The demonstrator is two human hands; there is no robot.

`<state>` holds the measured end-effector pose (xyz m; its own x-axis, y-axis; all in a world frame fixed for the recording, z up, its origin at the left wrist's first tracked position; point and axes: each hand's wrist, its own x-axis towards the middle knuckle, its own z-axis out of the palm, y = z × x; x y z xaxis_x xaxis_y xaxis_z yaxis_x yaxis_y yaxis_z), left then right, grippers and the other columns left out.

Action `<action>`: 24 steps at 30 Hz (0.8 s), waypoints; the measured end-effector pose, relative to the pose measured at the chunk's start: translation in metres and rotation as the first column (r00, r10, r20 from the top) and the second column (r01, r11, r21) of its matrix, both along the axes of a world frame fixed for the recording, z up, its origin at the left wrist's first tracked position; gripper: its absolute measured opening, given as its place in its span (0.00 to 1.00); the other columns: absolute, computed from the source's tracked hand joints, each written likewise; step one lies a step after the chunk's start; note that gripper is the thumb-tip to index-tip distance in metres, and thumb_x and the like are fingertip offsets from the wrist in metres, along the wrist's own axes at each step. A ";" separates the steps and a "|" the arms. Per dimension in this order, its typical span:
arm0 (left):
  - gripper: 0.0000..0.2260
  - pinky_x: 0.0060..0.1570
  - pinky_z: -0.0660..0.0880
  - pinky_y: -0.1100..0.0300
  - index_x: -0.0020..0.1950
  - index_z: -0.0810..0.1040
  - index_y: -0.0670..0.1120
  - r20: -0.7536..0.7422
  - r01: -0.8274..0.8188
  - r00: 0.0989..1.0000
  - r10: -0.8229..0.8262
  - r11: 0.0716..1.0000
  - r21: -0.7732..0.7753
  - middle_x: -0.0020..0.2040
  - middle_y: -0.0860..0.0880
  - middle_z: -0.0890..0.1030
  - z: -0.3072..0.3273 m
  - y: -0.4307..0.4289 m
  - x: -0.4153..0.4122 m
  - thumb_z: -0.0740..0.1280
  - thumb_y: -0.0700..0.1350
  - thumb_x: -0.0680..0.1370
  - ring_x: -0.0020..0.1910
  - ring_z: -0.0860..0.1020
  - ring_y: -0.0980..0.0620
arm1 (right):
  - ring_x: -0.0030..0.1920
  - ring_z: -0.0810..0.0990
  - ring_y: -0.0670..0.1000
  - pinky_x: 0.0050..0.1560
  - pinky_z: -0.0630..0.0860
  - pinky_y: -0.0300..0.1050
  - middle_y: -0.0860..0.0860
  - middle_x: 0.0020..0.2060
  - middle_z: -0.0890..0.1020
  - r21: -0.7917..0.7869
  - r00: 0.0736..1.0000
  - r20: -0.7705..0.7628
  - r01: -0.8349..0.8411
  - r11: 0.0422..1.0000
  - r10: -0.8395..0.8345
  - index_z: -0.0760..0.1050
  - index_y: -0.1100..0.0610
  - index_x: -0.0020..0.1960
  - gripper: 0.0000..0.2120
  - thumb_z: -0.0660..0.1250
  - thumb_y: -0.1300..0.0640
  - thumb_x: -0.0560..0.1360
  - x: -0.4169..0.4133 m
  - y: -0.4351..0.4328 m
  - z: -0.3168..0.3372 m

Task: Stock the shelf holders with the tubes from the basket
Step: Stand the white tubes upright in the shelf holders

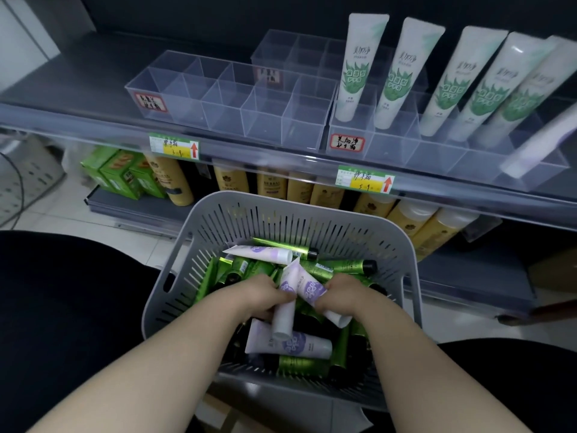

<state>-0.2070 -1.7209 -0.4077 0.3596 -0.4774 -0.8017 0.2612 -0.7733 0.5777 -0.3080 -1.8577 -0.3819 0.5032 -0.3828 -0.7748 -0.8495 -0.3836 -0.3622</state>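
In the basket (312, 225), your left hand (265, 296) and right hand (342, 295) each curl fingers round a lilac tube (284, 317) (light, soft, likely slick), so squeeze gently at mid-body.

Fingertips of left hand (265, 292) and right hand (342, 293) hidden behind lilac tubes (309, 287); price tags (363, 180) illegible.
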 end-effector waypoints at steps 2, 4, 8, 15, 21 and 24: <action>0.15 0.50 0.79 0.52 0.55 0.76 0.35 0.017 0.016 1.000 -0.016 0.999 -0.051 0.50 0.40 0.80 0.010 0.003 0.000 0.69 0.46 0.76 0.49 0.81 0.45 | 0.42 0.82 0.54 0.33 0.77 0.39 0.59 0.45 0.81 0.065 0.997 0.047 0.051 0.997 -0.054 0.77 0.64 0.52 0.14 0.70 0.59 0.68 -0.005 -0.004 0.010; 0.12 0.49 0.79 0.56 0.54 0.77 0.39 0.051 0.002 0.999 0.004 0.992 -0.126 0.50 0.43 0.81 0.020 0.004 0.000 0.69 0.44 0.75 0.49 0.80 0.49 | 0.43 0.81 0.54 0.37 0.77 0.43 0.60 0.48 0.80 0.118 0.988 0.111 0.094 0.989 -0.107 0.77 0.65 0.54 0.16 0.71 0.60 0.68 -0.010 -0.006 0.023; 0.13 0.36 0.74 0.66 0.57 0.77 0.42 0.123 -0.103 0.983 0.138 0.961 -0.255 0.42 0.51 0.80 0.036 0.010 0.002 0.71 0.41 0.73 0.41 0.78 0.56 | 0.43 0.80 0.52 0.37 0.76 0.41 0.56 0.48 0.80 0.218 0.950 0.217 0.175 0.960 -0.223 0.74 0.60 0.55 0.16 0.72 0.62 0.68 -0.019 -0.009 0.037; 0.19 0.40 0.77 0.59 0.53 0.72 0.45 0.134 -0.234 0.940 0.313 0.880 -0.414 0.50 0.45 0.80 0.052 0.026 -0.001 0.75 0.34 0.68 0.46 0.80 0.51 | 0.52 0.78 0.56 0.53 0.77 0.53 0.56 0.53 0.78 0.377 0.846 0.391 0.211 0.902 -0.362 0.66 0.54 0.62 0.27 0.67 0.73 0.68 -0.027 0.000 0.049; 0.27 0.45 0.78 0.60 0.60 0.70 0.47 0.240 -0.132 0.922 0.305 0.828 -0.545 0.50 0.48 0.80 0.076 0.025 -0.012 0.76 0.34 0.66 0.45 0.80 0.54 | 0.51 0.78 0.52 0.56 0.74 0.50 0.54 0.52 0.79 0.474 0.737 0.538 0.136 0.870 -0.409 0.70 0.52 0.58 0.20 0.64 0.71 0.72 -0.026 0.007 0.070; 0.23 0.50 0.78 0.54 0.58 0.72 0.47 0.255 -0.125 0.907 0.335 0.793 -0.596 0.50 0.47 0.81 0.093 0.016 -0.014 0.76 0.36 0.67 0.50 0.80 0.51 | 0.46 0.80 0.51 0.52 0.78 0.50 0.52 0.47 0.81 0.559 0.615 0.580 0.177 0.810 -0.534 0.73 0.53 0.55 0.10 0.65 0.64 0.75 -0.025 0.001 0.088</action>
